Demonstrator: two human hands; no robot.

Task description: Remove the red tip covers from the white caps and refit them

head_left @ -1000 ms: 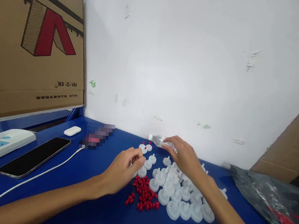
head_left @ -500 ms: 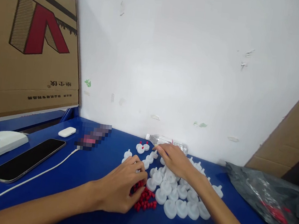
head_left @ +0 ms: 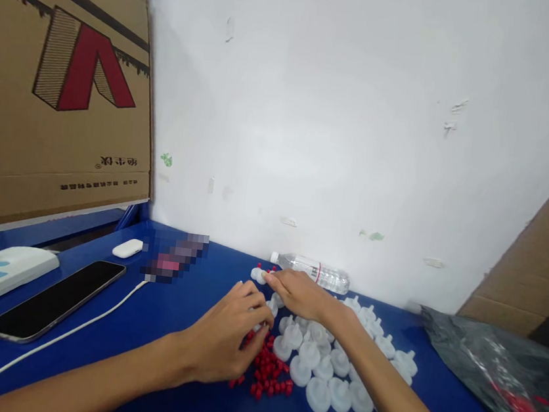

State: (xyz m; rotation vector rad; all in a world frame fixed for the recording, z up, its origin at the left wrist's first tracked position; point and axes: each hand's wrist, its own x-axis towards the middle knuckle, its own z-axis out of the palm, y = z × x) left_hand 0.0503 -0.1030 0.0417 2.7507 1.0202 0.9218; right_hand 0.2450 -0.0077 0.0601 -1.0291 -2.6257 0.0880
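Note:
My left hand [head_left: 233, 333] is curled with thumb and fingertips close together, over the left edge of a pile of small red caps [head_left: 270, 367]. Whatever its fingertips hold is hidden. My right hand [head_left: 301, 293] reaches across to the back, its fingers closed together at a small group of white round nozzle caps [head_left: 257, 274] with red tips. Its fingertips touch or cover one of these pieces; the grip itself is hidden. Many plain white nozzle caps [head_left: 310, 354] lie heaped under my right forearm, and a few more [head_left: 276, 301] sit between my hands.
A clear plastic bottle [head_left: 330, 276] lies along the wall. On the left are a black phone [head_left: 58, 300], a white cable [head_left: 59, 333], a white case [head_left: 127, 248], a power strip [head_left: 1, 280] and a cardboard box [head_left: 88, 138]. A grey plastic bag [head_left: 494, 370] lies at right.
My right hand has moved left, from a plain white nozzle cap to the red-tipped group. My left hand stays by the red caps, fingers still curled. The view has shifted slightly.

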